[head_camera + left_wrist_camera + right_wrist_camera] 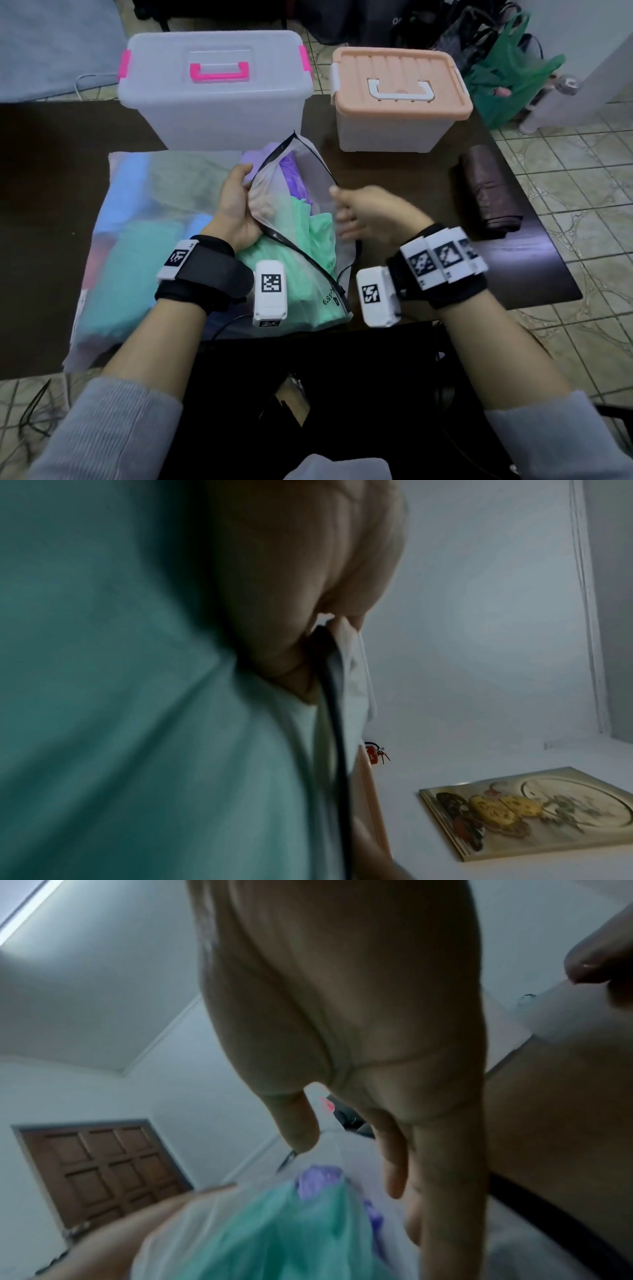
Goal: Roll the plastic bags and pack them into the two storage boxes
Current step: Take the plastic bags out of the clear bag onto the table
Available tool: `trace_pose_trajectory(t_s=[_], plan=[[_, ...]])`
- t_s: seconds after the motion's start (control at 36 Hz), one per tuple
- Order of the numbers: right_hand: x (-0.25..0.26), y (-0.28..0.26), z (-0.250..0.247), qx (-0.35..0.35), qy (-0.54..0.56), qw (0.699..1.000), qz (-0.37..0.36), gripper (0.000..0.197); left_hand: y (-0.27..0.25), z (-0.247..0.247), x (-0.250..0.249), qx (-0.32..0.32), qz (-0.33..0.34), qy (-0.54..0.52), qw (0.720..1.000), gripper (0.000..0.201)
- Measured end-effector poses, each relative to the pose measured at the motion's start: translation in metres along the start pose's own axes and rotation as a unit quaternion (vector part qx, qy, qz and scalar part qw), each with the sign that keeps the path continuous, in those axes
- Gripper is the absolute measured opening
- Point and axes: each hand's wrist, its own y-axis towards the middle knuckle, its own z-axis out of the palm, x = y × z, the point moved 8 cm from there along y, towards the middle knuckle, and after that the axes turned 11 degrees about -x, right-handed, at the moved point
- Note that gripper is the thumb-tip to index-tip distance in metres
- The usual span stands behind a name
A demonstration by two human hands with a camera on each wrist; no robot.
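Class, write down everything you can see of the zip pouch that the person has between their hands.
The zip pouch is a frosted, see-through plastic bag with a black zip edge, standing open on the dark table. It is stuffed with crumpled green bags and purple bags. Small dark print sits near its lower corner. The left hand grips one side of its mouth; the right hand is blurred at the other side. It overlaps a larger flat pouch.

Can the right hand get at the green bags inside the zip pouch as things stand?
Probably yes: the left hand holds the zip pouch mouth open, the green bags lie exposed, and the right hand hovers open beside them.
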Motion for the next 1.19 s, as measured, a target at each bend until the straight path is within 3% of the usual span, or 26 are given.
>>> trace_pose_trajectory(t_s=[0.08, 0.19, 0.28, 0.39, 0.5, 0.61, 0.72, 0.81, 0.94, 1.06, 1.19], plan=[[-0.02, -0.013, 0.026, 0.051, -0.04, 0.997, 0.041, 0.044, -0.006, 0.001, 0.002, -0.001, -0.018, 0.057, 0.998, 0.044], [-0.033, -0.022, 0.036, 0.073, -0.004, 0.995, 0.07, 0.038, -0.017, 0.008, 0.004, 0.044, -0.046, 0.154, 0.986, 0.054], [-0.036, -0.024, 0.037, 0.087, 0.027, 0.992, 0.083, 0.043, -0.022, 0.008, 0.004, 0.055, -0.044, 0.239, 0.968, 0.047], [-0.039, -0.029, 0.038, 0.111, 0.059, 0.987, 0.102, 0.039, -0.022, 0.0, 0.001, 0.015, -0.007, 0.285, 0.958, 0.04], [-0.042, -0.035, 0.036, 0.15, 0.061, 0.981, 0.108, 0.041, -0.021, -0.007, -0.003, -0.045, 0.029, 0.273, 0.96, 0.048], [-0.043, -0.035, 0.04, 0.151, 0.074, 0.983, 0.074, 0.014, -0.021, -0.008, -0.004, -0.065, 0.051, 0.263, 0.961, 0.033], [-0.038, -0.032, 0.036, 0.13, 0.097, 0.986, 0.033, 0.017, -0.019, -0.013, -0.003, -0.079, 0.061, 0.242, 0.965, 0.033], [-0.036, -0.032, 0.035, 0.119, 0.098, 0.988, 0.019, 0.017, -0.018, -0.016, 0.001, -0.072, 0.057, 0.21, 0.973, 0.035], [-0.043, -0.034, 0.04, 0.125, 0.129, 0.982, 0.062, 0.022, -0.02, -0.017, 0.008, -0.062, 0.064, 0.14, 0.986, 0.048], [-0.039, -0.032, 0.037, 0.098, 0.156, 0.982, 0.047, 0.025, -0.022, -0.015, 0.011, -0.032, 0.066, 0.109, 0.991, 0.038], [-0.029, -0.03, 0.03, 0.071, 0.203, 0.976, 0.032, 0.029, -0.021, -0.014, 0.017, 0.0, 0.072, 0.098, 0.993, 0.043]])
